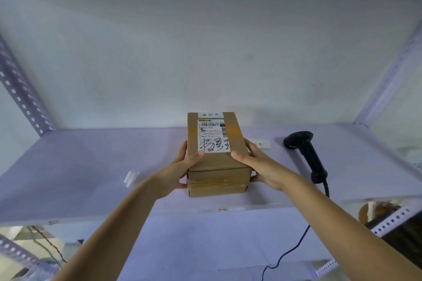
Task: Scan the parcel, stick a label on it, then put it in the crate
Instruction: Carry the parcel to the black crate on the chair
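Note:
A brown cardboard parcel stands on the white shelf, near its front edge. Its top carries a white shipping label with a barcode and handwriting, and a small white sticker with printed characters at the far end. My left hand grips the parcel's left side and my right hand grips its right side, thumbs on top. A black handheld scanner lies on the shelf to the right of the parcel, untouched. No crate is in view.
A white strip of labels lies behind my right hand. A scrap of backing paper lies left of the parcel. The scanner's black cable hangs over the shelf's front edge. Perforated metal uprights frame the shelf on both sides.

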{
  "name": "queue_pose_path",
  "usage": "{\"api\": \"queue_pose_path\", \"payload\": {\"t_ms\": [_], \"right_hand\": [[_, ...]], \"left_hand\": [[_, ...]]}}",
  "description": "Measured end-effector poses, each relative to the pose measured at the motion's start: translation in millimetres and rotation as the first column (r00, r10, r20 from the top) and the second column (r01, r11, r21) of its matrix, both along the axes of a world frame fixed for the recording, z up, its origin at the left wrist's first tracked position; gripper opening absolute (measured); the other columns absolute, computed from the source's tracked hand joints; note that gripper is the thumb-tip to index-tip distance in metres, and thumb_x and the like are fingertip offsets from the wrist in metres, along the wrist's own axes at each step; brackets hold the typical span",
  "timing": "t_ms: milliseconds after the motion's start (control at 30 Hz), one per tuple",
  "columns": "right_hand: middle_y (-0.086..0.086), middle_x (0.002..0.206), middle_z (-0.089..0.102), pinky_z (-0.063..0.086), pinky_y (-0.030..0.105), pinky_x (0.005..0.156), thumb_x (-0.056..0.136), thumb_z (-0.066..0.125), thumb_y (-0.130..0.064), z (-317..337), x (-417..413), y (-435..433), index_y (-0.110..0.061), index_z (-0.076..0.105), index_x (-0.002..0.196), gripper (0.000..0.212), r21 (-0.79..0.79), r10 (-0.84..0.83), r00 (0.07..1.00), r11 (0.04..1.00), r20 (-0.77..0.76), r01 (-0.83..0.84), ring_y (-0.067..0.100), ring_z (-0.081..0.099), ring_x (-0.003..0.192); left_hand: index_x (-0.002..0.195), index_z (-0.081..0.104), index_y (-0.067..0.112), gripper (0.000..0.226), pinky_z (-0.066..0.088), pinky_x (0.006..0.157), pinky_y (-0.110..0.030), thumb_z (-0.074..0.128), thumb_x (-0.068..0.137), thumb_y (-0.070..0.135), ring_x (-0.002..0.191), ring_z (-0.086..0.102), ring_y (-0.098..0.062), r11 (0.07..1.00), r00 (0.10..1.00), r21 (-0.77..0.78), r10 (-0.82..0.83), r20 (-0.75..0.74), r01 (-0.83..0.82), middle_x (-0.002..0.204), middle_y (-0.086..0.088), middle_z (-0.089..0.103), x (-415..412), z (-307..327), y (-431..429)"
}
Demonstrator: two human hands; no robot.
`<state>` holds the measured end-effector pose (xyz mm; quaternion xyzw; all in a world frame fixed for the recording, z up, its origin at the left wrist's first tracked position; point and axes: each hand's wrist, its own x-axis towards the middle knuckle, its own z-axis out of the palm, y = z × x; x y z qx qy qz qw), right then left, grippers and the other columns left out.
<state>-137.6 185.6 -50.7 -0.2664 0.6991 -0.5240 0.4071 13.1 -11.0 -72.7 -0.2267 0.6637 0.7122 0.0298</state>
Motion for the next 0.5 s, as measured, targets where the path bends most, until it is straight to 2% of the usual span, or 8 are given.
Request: {"api": "queue_pose_path", "payload": {"t_ms": [67,133,200,300,400,433,500], "right_hand": [[-0.011,0.128,0.062,0.053,0.041,0.089,0.086,0.066,-0.045,1,5,-4,-0.045,0.036,0.138,0.060,-0.012,-0.029,0.999,0.999,0.027,0.029,0.015,0.061,0.116],[-0.012,0.129,0.061,0.055,0.041,0.079,0.084,0.068,-0.049,1,9,-6,-0.048,0.038,0.134,0.059,-0.019,-0.050,0.997,0.998,0.066,0.052,0.017,0.062,0.115],[-0.014,0.129,0.060,0.054,0.040,0.077,0.082,0.069,-0.049,1,12,-7,-0.048,0.040,0.133,0.059,-0.032,-0.057,0.996,0.998,0.065,0.059,0.017,0.062,0.115],[-0.017,0.130,0.058,0.056,0.039,0.076,0.078,0.074,-0.046,3,16,-4,-0.050,0.037,0.133,0.066,-0.049,-0.024,0.999,0.998,0.049,0.026,0.015,0.061,0.116],[-0.018,0.130,0.058,0.056,0.022,0.066,0.082,0.073,-0.029,1,18,5,-0.048,0.027,0.139,0.075,-0.054,0.065,0.998,0.996,-0.012,-0.066,0.006,0.061,0.113],[-0.018,0.132,0.056,0.056,0.018,0.069,0.083,0.074,-0.022,0,19,8,-0.047,0.021,0.142,0.083,-0.052,0.095,0.994,0.994,-0.048,-0.098,0.003,0.059,0.114],[-0.020,0.137,0.050,0.054,0.018,0.084,0.078,0.078,-0.012,-1,21,14,-0.046,0.006,0.146,0.105,-0.040,0.138,0.981,0.989,-0.133,-0.145,-0.002,0.053,0.122]], "left_hand": [[0.144,0.016,0.060,0.087,0.042,0.106,-0.057,0.065,0.071,0.061,0.129,0.051,-0.021,1.000,1.000,0.004,0.029,-0.008,-0.029,0.144,0.014,0.047,0,3,6],[0.146,0.013,0.058,0.094,0.042,0.105,-0.057,0.068,0.071,0.056,0.126,0.054,-0.021,0.999,0.999,0.016,0.045,-0.017,-0.044,0.141,0.014,0.051,0,4,7],[0.146,0.010,0.058,0.104,0.041,0.106,-0.058,0.073,0.064,0.054,0.125,0.055,-0.021,1.000,0.999,0.012,0.023,-0.044,-0.022,0.139,0.016,0.052,2,3,6],[0.146,0.011,0.058,0.106,0.042,0.105,-0.059,0.077,0.063,0.049,0.125,0.055,-0.018,1.000,0.995,0.000,-0.029,-0.096,0.030,0.134,0.020,0.055,6,4,6],[0.142,0.016,0.056,0.103,0.048,0.101,-0.054,0.079,0.062,0.044,0.125,0.054,-0.012,0.992,0.983,-0.090,-0.101,-0.152,0.088,0.134,0.022,0.054,14,7,10],[0.141,0.016,0.054,0.103,0.050,0.100,-0.052,0.080,0.062,0.042,0.127,0.053,-0.010,0.985,0.977,-0.136,-0.132,-0.167,0.110,0.137,0.021,0.051,16,9,12],[0.141,0.013,0.048,0.109,0.049,0.103,-0.043,0.084,0.061,0.033,0.134,0.045,-0.005,0.963,0.962,-0.232,-0.183,-0.201,0.135,0.144,0.020,0.042,20,12,15]]}}
